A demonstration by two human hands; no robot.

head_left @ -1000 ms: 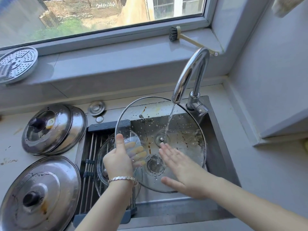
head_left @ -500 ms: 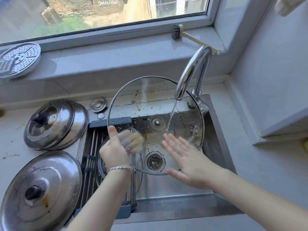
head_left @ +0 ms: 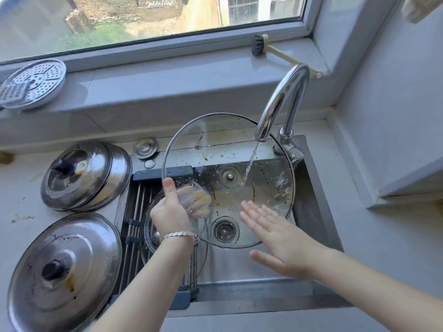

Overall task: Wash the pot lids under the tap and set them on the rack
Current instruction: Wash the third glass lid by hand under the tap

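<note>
Left hand (head_left: 171, 209) is gripping the glass lid (head_left: 227, 144) by its rim, right hand (head_left: 280, 238) is wiping it flat-fingered under the tap (head_left: 282, 97); brown stains (head_left: 215, 196) are probably calling for more rubbing.

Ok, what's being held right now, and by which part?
The left hand grips the glass lid at its left rim; the right hand, open, holds nothing.

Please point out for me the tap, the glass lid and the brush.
tap (head_left: 273, 106), head view, on the curved spout.
glass lid (head_left: 229, 175), head view, on its centre fitting.
brush (head_left: 257, 45), head view, on the bristles.
</note>
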